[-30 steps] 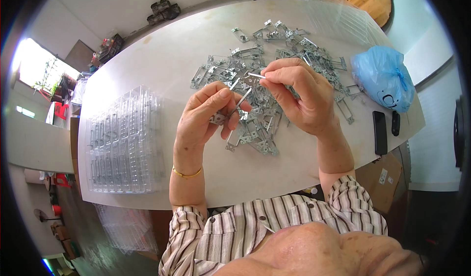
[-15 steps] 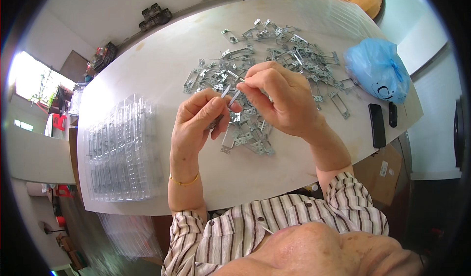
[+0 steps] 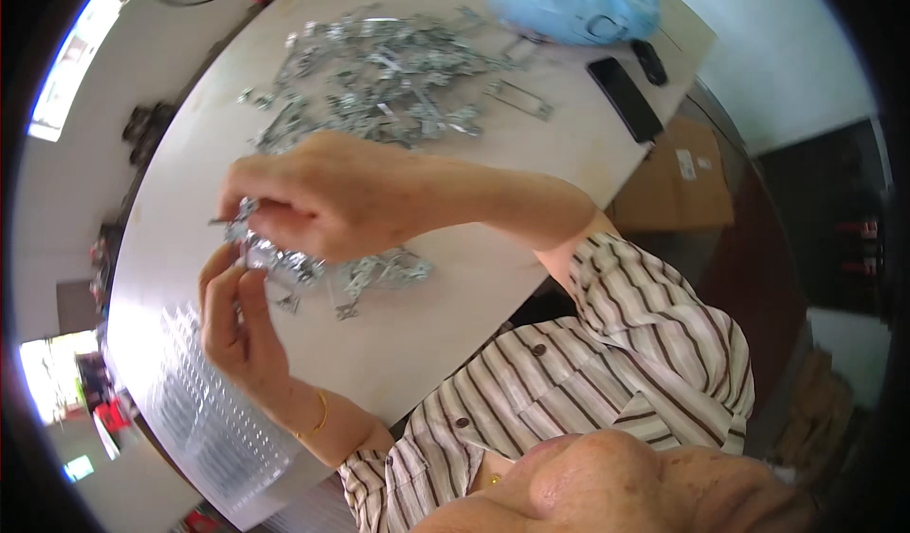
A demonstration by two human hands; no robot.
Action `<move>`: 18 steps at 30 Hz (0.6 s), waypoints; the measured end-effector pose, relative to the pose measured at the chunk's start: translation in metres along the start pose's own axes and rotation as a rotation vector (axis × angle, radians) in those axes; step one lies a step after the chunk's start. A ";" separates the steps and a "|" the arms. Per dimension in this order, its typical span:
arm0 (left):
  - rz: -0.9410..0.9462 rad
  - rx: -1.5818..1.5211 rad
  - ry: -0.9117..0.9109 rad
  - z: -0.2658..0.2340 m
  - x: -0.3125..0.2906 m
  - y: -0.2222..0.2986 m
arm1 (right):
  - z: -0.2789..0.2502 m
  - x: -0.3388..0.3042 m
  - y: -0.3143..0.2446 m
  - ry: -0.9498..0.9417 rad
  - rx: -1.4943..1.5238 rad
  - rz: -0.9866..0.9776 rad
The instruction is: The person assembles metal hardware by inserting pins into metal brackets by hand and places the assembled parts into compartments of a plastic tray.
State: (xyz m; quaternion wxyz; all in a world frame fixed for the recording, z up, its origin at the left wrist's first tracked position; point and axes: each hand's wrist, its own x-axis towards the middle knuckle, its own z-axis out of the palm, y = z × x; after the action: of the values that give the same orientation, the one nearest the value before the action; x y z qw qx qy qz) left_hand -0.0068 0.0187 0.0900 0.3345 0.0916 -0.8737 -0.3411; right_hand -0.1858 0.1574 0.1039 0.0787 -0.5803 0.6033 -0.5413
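Note:
Over the left part of the table, my two hands meet around small silvery metal pieces. The fingers of my right hand (image 3: 332,197) are closed on a metal bracket (image 3: 243,218) that sticks out past the fingertips. Just below it, my left hand (image 3: 242,320) is curled with thumb and fingers pinched upward. Thin metal parts show between its fingers, but their shape is blurred and partly covered. Behind my right hand spreads a heap of similar metal brackets (image 3: 379,69), with some loose ones lying nearer to me.
Clear plastic blister trays (image 3: 213,429) lie at the table's left edge. Toward the far right sit a tied blue plastic bag (image 3: 573,2), a black phone (image 3: 623,99) and a small black object (image 3: 648,62). A cardboard box (image 3: 678,182) stands beyond the table's right edge.
The view has swung, so the table appears tilted. Both hands are now farther left, toward the trays; my right hand lies across above the left, and their fingertips are closer together.

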 end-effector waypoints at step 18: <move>0.036 0.142 -0.103 0.015 0.007 0.017 | -0.004 -0.003 0.008 0.163 -0.333 -0.261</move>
State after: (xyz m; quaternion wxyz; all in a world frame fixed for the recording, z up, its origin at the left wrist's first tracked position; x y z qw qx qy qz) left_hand -0.0205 0.0366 0.0964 0.2879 0.0816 -0.9133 -0.2763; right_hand -0.1926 0.1598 0.0980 -0.1379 -0.6130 0.6084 -0.4849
